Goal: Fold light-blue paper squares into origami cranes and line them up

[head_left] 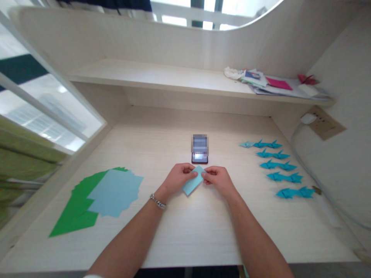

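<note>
on a pale desk (199,231) below shelving (162,78), left hand (179,178) and right hand (219,180) pinch folded paper (191,186).

"What furnishes the room?"

"A pale wood-grain desk (145,135) beneath a long shelf (162,76), beside a whitish wall (352,170) bearing a socket plate (327,124)."

"And the light?"

"Bright, through the glass (43,119) at left, near a green curtain (26,152). Overhead, a curved-edged pane (228,13) glows; mirror or opening, unclear."

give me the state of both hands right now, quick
Left hand: closed, pinching the folded light-blue paper by its left side.
Right hand: closed, pinching the same paper's right side.
</note>
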### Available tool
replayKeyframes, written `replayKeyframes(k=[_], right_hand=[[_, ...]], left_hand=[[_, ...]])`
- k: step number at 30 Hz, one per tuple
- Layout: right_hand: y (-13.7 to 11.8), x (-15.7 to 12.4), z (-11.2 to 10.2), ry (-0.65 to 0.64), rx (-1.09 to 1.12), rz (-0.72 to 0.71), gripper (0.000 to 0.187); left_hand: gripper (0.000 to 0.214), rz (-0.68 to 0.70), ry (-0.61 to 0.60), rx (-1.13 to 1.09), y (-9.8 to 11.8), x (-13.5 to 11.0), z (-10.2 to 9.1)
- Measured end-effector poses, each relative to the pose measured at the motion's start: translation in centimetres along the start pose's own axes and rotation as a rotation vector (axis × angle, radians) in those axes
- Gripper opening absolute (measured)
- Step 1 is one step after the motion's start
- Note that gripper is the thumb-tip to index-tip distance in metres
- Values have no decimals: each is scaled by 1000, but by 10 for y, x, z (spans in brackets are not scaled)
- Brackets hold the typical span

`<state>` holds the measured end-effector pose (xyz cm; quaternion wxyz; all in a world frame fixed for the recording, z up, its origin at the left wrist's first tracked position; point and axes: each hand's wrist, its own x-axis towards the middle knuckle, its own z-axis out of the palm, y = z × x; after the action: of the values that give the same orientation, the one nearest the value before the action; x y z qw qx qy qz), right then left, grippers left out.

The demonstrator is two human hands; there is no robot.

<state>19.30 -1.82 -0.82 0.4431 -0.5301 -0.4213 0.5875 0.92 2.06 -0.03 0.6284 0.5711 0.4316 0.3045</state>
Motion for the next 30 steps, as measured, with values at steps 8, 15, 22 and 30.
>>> replayKeyframes(k=[8,15,22,30], right_hand=[[-11,6,-7,-55,45,56,37],[5,3,-10,-141,172,82,36],[7,4,-10,-91,204,78,35],[2,-3,-9,-141,296,62,28]], left_hand=[[25,-30,-23,-45,3,8,-1],[30,-81,-15,-105,-12,-2,-3],[25,-42,28,-91,-9,-6,-1],[15,-21,43,-128,-5,-8,0]])
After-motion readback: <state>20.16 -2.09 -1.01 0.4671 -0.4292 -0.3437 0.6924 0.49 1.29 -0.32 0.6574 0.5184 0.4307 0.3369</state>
